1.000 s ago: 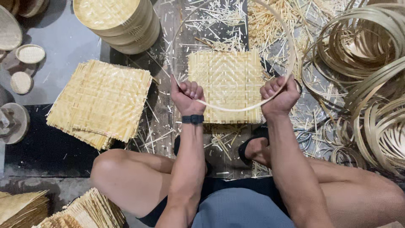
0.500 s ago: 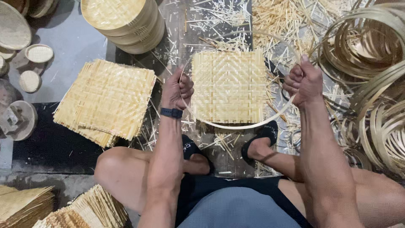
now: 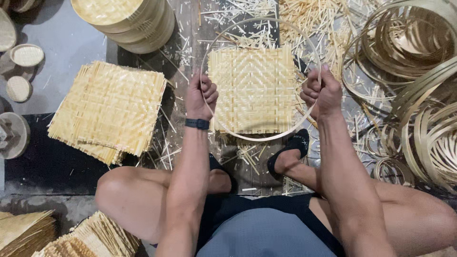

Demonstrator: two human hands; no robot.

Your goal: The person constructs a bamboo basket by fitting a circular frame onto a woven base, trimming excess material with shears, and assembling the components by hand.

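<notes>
I sit on the floor with a thin bamboo hoop [image 3: 257,21] held out flat in front of me. My left hand [image 3: 200,96] grips its left side, and a black band is on that wrist. My right hand [image 3: 322,91] grips the hoop's right side. Under the hoop lies a square woven bamboo mat [image 3: 253,90] on the floor, its edges fringed with loose strip ends. The hoop circles above the mat and reaches a little past its corners.
A stack of woven mats [image 3: 110,109] lies to my left. Round bamboo trays [image 3: 128,21] are piled behind it. Coils of bamboo strip [image 3: 414,71] fill the right side. Bamboo offcuts [image 3: 304,14] litter the floor. More mats [image 3: 81,238] sit by my left knee.
The hoop has opened from a near curve in front of the mat into a full ring above it. My hands have moved apart and forward.
</notes>
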